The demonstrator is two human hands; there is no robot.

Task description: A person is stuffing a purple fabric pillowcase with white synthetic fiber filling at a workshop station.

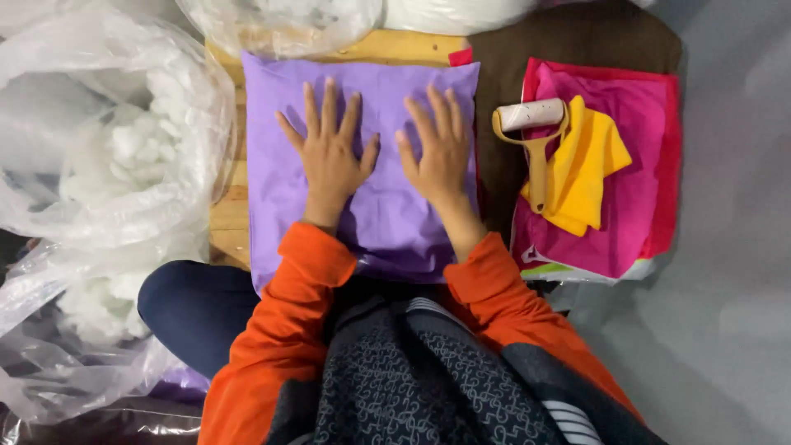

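Head view: left hand and right hand lie flat, fingers spread apart, on purple pillow atop wooden tabletop. Stuffing bag crowds left edge; lint roller lies on yellow cloth just right.

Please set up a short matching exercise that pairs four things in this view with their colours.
Things:
1. cushion cover under both hands
2. folded cloth beside the roller
3. lint roller handle
4. fabric stack at the right

Colours:
A. pink
B. tan
C. purple
D. yellow

Pairs: 1-C, 2-D, 3-B, 4-A. The left hand and right hand lie flat on the cushion cover, fingers spread.
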